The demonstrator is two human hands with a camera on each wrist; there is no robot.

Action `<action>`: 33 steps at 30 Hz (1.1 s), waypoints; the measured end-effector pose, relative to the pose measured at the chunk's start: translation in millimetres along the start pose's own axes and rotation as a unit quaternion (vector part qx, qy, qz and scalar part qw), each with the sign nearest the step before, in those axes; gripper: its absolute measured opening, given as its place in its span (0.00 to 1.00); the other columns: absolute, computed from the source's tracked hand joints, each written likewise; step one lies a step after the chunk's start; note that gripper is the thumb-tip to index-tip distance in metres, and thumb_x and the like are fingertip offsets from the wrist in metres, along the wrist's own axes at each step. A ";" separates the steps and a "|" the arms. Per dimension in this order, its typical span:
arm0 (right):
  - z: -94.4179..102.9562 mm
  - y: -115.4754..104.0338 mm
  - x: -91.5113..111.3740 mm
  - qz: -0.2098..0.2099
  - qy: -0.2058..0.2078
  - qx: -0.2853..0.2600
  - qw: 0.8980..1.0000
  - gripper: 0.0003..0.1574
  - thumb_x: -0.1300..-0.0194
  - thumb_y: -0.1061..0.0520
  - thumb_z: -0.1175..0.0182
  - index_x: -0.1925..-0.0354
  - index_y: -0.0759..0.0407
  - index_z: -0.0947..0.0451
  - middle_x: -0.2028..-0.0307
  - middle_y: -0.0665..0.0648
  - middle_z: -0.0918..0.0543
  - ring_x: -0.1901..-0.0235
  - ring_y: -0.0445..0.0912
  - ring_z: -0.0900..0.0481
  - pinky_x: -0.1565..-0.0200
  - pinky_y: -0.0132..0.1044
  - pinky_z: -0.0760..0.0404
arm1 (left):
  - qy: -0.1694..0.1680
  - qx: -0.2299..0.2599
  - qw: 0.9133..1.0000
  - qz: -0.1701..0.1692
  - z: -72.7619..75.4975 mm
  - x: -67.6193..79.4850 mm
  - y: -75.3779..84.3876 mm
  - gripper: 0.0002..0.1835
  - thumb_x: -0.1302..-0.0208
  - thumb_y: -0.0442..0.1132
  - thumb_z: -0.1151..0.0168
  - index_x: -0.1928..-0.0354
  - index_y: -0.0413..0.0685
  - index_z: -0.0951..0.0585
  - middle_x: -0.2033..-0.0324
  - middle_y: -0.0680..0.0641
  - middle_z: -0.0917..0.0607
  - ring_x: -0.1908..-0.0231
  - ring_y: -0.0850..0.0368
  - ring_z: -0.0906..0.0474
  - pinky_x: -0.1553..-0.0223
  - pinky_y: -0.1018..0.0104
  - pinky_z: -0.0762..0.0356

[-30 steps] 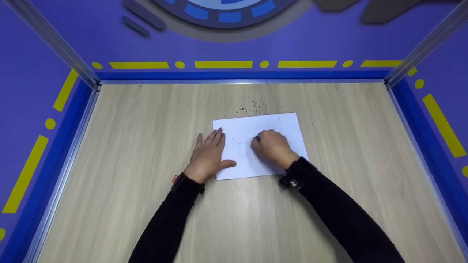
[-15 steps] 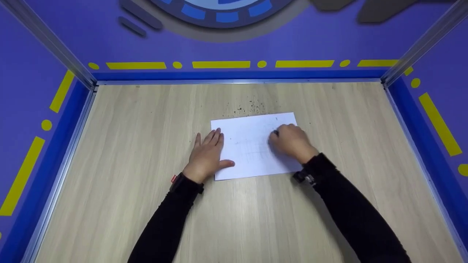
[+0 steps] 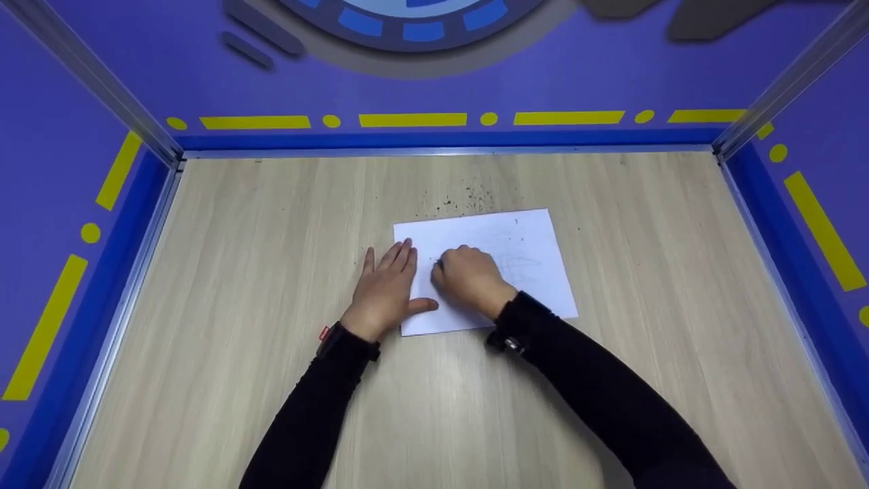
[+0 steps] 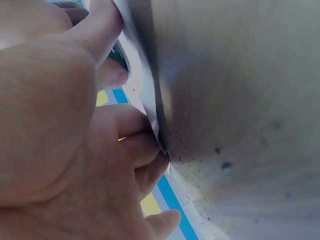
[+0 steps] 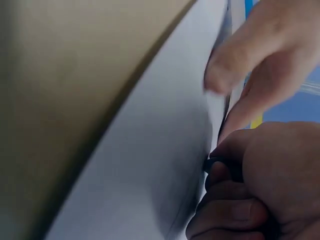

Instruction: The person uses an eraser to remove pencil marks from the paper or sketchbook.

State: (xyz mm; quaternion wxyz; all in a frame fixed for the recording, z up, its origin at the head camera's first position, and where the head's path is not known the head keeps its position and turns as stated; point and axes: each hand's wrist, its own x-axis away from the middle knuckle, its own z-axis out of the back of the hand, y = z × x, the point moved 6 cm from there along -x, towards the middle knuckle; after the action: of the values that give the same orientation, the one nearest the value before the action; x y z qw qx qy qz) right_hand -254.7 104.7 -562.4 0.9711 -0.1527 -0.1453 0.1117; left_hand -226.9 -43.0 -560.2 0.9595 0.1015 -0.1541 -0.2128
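Note:
A white sheet of paper (image 3: 536, 292) with faint grey lines and smudges lies on the wooden table. My left hand (image 3: 383, 292) rests flat on its left edge, fingers straight and thumb stretched onto the sheet. In the left wrist view the fingers (image 4: 142, 150) of that hand lie along the paper's edge. My right hand (image 3: 470, 275) is curled into a fist over the left-centre of the sheet. It grips a small black eraser (image 5: 216, 162), mostly hidden in the fingers, its end right at the paper. The two hands are close together.
Dark crumbs (image 3: 475, 200) are scattered on the table (image 3: 271, 272) just beyond the paper's far edge, with a few specks on the sheet. Blue-purple walls (image 3: 434, 95) with yellow stripes enclose the table at the back and sides.
My right hand went right across the sheet, then back left with the black eraser, ending nearer my left hand. The left hand and paper have stayed in place.

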 end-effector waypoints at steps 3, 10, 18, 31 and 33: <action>8.3 27.1 5.7 -0.019 0.014 -0.016 1.000 0.25 0.21 0.47 0.45 0.70 0.60 0.16 0.60 0.69 0.09 0.59 0.65 0.10 0.52 0.61 0.10 | 0.000 0.000 1.000 -0.003 0.2 -1.9 1.7 0.61 0.29 0.72 0.33 0.12 0.37 0.44 0.10 0.39 0.47 0.10 0.42 0.52 0.11 0.30 0.65; 31.7 98.9 25.1 -0.060 0.037 -0.065 0.995 0.25 0.24 0.47 0.47 0.80 0.52 0.29 0.67 0.65 0.13 0.65 0.61 0.15 0.58 0.57 0.14 | -0.009 0.006 1.000 0.005 -0.6 -3.0 3.4 0.61 0.29 0.71 0.33 0.12 0.38 0.45 0.10 0.40 0.49 0.09 0.43 0.55 0.11 0.31 0.68; 46.0 143.6 39.7 -0.105 0.041 -0.057 0.992 0.27 0.27 0.49 0.46 0.83 0.52 0.37 0.74 0.59 0.24 0.72 0.54 0.27 0.70 0.44 0.31 | -0.008 0.021 1.000 0.009 -0.1 -1.4 5.8 0.61 0.30 0.71 0.32 0.12 0.37 0.45 0.10 0.39 0.49 0.09 0.42 0.55 0.11 0.31 0.69; 8.2 7.0 3.4 -0.029 0.013 -0.043 0.999 0.29 0.15 0.44 0.48 0.60 0.63 0.11 0.54 0.71 0.08 0.52 0.67 0.10 0.45 0.63 0.11 | -0.006 0.001 1.000 0.004 -1.1 -0.8 0.5 0.61 0.30 0.71 0.33 0.12 0.37 0.45 0.10 0.39 0.48 0.10 0.42 0.52 0.11 0.30 0.66; 2.4 -4.2 -3.0 -0.013 0.015 -0.031 0.999 0.29 0.16 0.45 0.47 0.60 0.65 0.11 0.55 0.71 0.08 0.53 0.67 0.09 0.48 0.63 0.10 | -0.006 0.005 1.000 0.004 -1.3 -0.7 0.7 0.61 0.30 0.71 0.32 0.12 0.37 0.45 0.10 0.39 0.47 0.10 0.43 0.52 0.11 0.30 0.66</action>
State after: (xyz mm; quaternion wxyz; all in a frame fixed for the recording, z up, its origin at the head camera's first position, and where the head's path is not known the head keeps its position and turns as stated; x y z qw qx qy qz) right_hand -257.5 100.7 -559.6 0.9695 -0.1820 -0.1361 0.0919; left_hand -226.8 -41.9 -561.3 0.9588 0.1046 -0.1614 -0.2089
